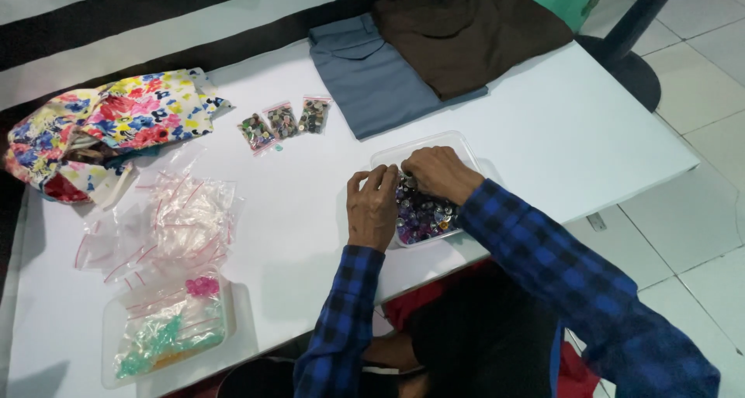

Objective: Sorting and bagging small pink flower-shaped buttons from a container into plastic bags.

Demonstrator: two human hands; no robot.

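A clear plastic tray point(458, 144) full of mixed small buttons point(423, 216) sits near the white table's front edge. My right hand point(438, 173) reaches into the tray, fingers curled down among the buttons. My left hand point(372, 208) rests at the tray's left rim, fingertips pinched together close to the right hand; whether it holds a button is hidden. Both sleeves are blue and black check.
Three small bags of buttons point(283, 122) lie in a row at mid-table. Empty zip bags point(182, 216) are piled at left, above a clear tray of coloured pieces point(167, 332). A floral cloth bag point(109, 126) lies far left. Folded grey point(372, 80) and brown garments point(466, 33) lie at the back.
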